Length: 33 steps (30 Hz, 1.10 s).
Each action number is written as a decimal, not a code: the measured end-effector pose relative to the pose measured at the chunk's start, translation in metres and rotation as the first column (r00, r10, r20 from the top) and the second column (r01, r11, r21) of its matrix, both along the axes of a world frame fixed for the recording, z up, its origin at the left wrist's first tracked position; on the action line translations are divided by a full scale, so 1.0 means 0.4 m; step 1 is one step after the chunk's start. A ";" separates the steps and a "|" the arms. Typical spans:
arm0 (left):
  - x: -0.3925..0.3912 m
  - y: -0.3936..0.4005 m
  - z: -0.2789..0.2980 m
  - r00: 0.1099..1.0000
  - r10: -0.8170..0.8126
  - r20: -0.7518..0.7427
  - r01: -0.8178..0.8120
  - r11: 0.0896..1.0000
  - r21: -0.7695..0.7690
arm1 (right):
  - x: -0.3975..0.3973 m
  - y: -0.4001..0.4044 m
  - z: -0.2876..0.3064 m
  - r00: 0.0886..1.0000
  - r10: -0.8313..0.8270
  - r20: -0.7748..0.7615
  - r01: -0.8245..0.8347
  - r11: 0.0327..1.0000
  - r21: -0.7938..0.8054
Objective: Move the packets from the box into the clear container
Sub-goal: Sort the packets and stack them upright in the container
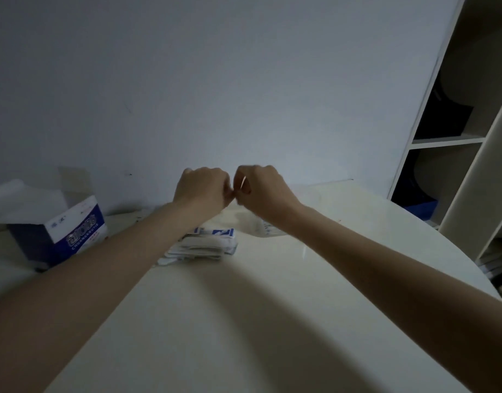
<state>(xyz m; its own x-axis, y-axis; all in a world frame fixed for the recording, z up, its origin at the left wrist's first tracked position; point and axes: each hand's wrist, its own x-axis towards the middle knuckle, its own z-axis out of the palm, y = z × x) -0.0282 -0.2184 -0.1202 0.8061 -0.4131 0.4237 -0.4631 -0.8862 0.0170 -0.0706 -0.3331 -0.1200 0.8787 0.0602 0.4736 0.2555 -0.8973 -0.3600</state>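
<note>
Seemingly mid-transfer, the left hand (201,191) and right hand (263,191) met knuckle to knuckle, both curled closed, pinching something thin above the packets (207,243), with the clear container (268,226) under the right wrist probably next.

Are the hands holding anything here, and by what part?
Both hands, left hand and right hand, pinch something thin and pale between their fingertips, raised above the packets. What it is, and which part is gripped, cannot be told.

Dim room: bare wall (215,80), open shelving (454,140) right.
</note>
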 end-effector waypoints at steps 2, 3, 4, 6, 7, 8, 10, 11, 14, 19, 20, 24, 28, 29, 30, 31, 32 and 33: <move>-0.017 0.053 -0.021 0.990 0.065 -0.126 -0.052 0.993 0.103 | -0.018 0.050 -0.042 0.992 0.066 -0.103 -0.077 0.991 -0.107; -0.025 0.081 -0.036 0.977 0.092 -0.190 -0.063 0.986 0.153 | -0.021 0.072 -0.068 0.982 0.065 -0.177 -0.096 0.980 -0.173; -0.027 0.108 -0.055 0.962 0.109 -0.248 -0.061 0.979 0.192 | -0.017 0.088 -0.098 0.966 0.050 -0.252 -0.107 0.970 -0.217; -0.034 0.160 -0.087 0.934 0.117 -0.337 -0.034 0.970 0.242 | 0.002 0.104 -0.155 0.929 0.023 -0.368 -0.126 0.958 -0.259; -0.036 0.177 -0.102 0.924 0.107 -0.368 -0.015 0.970 0.243 | 0.011 0.102 -0.178 0.921 0.002 -0.389 -0.123 0.950 -0.287; -0.040 0.196 -0.115 0.908 0.108 -0.405 -0.011 0.972 0.235 | 0.015 0.103 -0.197 0.921 -0.009 -0.389 -0.121 0.944 -0.306; -0.042 0.223 -0.136 0.877 0.097 -0.471 -0.010 0.983 0.183 | 0.012 0.094 -0.215 0.931 -0.003 -0.365 -0.118 0.943 -0.310; -0.047 0.235 -0.142 0.873 0.075 -0.481 -0.008 0.990 0.139 | 0.003 0.091 -0.213 0.939 0.010 -0.345 -0.114 0.952 -0.284; -0.062 0.246 -0.144 0.894 -0.011 -0.448 0.018 1.000 0.012 | -0.012 0.072 -0.199 0.953 0.061 -0.297 -0.124 0.973 -0.196; -0.084 0.238 -0.132 0.907 -0.085 -0.412 0.082 0.996 -0.023 | -0.044 0.074 -0.170 0.910 0.172 -0.376 -0.252 0.951 -0.176; -0.085 0.236 -0.131 0.907 -0.087 -0.413 0.087 0.996 -0.019 | -0.046 0.077 -0.167 0.916 0.183 -0.358 -0.268 0.941 -0.205; -0.083 0.242 -0.131 0.899 -0.088 -0.429 0.084 0.996 -0.027 | -0.043 0.096 -0.148 0.927 0.184 -0.326 -0.266 0.937 -0.228; -0.075 0.266 -0.134 0.885 -0.103 -0.454 0.061 0.992 -0.107 | -0.033 0.075 -0.121 0.930 0.167 -0.329 -0.196 0.979 -0.057; -0.077 0.269 -0.135 0.884 -0.115 -0.454 0.067 0.990 -0.121 | -0.035 0.066 -0.117 0.930 0.159 -0.332 -0.168 0.986 0.004; -0.078 0.269 -0.136 0.883 -0.127 -0.453 0.077 0.989 -0.128 | -0.039 0.057 -0.113 0.931 0.148 -0.332 -0.135 0.989 0.063; -0.080 0.268 -0.137 0.882 -0.139 -0.451 0.088 0.987 -0.133 | -0.042 0.050 -0.111 0.931 0.136 -0.339 -0.103 0.988 0.113; -0.082 0.267 -0.137 0.878 -0.151 -0.454 0.097 0.985 -0.140 | -0.046 0.044 -0.110 0.929 0.129 -0.346 -0.079 0.985 0.155; -0.085 0.263 -0.137 0.870 -0.165 -0.465 0.103 0.982 -0.156 | -0.050 0.039 -0.110 0.927 0.124 -0.354 -0.065 0.983 0.173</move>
<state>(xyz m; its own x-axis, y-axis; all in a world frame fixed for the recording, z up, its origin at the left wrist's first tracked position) -0.0622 -0.1130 -0.1748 0.8633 -0.5012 0.0592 -0.4856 -0.7929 0.3682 -0.0904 -0.3176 -0.1638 0.9855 0.1028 0.1347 0.1623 -0.8007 -0.5767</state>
